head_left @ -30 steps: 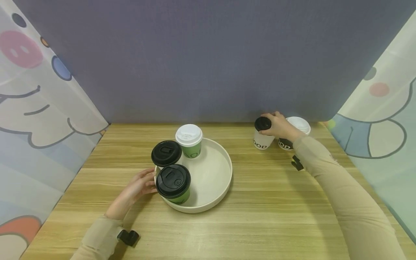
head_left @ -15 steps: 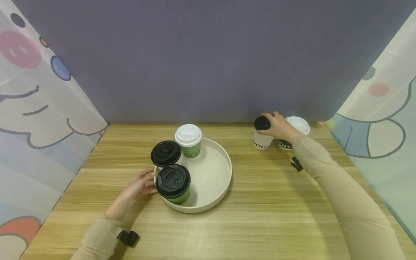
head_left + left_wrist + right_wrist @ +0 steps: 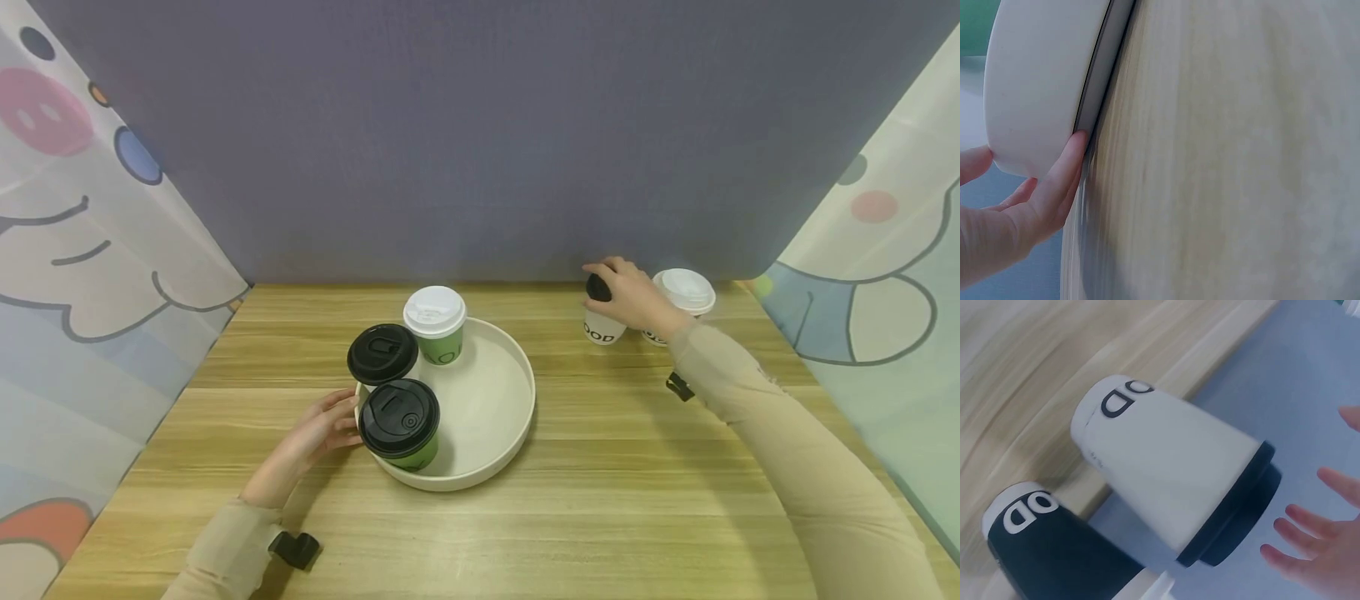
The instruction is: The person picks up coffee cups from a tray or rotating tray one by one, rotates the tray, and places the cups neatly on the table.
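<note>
On the left, a round cream tray (image 3: 491, 400) holds a white-lidded green paper cup (image 3: 437, 321), a black-lidded cup (image 3: 384, 354) and a black-lidded green cup (image 3: 401, 421). My left hand (image 3: 326, 425) grips the tray's left side; the left wrist view has the thumb at the rim and a fingertip (image 3: 1077, 140) by the base. At the back right stands a white coffee cup (image 3: 1166, 462) with a black lid. My right hand (image 3: 626, 292) is over that lid in the head view, fingers spread; the right wrist view shows the fingertips (image 3: 1297, 512) apart from it.
A black-and-white cup (image 3: 1054, 544) with a white lid (image 3: 686, 289) stands right beside the white cup, partly behind the right hand. A grey-blue panel (image 3: 480, 167) rises along the back edge of the wooden table (image 3: 562, 517). Cartoon-printed curtains (image 3: 885, 275) flank it.
My right hand's fingers have loosened off the black lid, and the hand has shifted slightly left. The white cup stays in place. Left hand and tray hold still.
</note>
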`<state>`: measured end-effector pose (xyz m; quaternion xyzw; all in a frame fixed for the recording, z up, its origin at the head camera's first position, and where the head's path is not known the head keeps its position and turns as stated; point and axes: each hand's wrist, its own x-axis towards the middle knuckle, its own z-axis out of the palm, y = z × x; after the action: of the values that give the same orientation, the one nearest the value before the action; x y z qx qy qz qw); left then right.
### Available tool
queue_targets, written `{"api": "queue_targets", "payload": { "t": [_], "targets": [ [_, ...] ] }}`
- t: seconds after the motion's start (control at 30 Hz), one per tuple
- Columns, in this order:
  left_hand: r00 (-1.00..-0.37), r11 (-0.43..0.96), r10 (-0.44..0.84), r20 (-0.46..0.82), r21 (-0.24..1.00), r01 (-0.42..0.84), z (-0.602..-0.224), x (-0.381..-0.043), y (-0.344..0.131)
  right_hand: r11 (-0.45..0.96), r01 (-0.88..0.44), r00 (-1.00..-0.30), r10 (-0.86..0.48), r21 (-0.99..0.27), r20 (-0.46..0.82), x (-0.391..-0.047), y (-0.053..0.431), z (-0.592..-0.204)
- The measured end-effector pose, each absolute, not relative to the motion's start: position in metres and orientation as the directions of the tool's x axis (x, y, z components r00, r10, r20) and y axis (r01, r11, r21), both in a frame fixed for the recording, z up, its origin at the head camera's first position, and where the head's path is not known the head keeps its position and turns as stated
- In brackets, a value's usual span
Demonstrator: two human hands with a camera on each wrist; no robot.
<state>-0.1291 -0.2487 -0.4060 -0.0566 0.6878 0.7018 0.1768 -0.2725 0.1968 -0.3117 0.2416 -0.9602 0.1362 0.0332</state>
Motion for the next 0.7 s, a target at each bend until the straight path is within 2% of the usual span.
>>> {"api": "queue_targets", "payload": {
  "t": [0.23, 0.6, 0.7],
  "targets": [
    [-0.930, -0.004, 0.173, -0.324, 0.944, -0.330, -0.406, -0.129, -0.248, 0.800, -0.549, -0.836, -0.524, -0.242, 0.163, -0.259, 0.183, -0.311],
    [-0.930, 0.006, 0.176, -0.324, 0.945, -0.328, -0.406, -0.128, -0.247, 0.699, -0.681, -0.732, -0.641, -0.220, 0.229, -0.232, 0.162, -0.317],
    [-0.930, 0.009, 0.174, -0.324, 0.945, -0.328, -0.407, -0.128, -0.247, 0.654, -0.727, -0.686, -0.672, -0.210, 0.280, -0.226, 0.156, -0.320]
  ]
}}
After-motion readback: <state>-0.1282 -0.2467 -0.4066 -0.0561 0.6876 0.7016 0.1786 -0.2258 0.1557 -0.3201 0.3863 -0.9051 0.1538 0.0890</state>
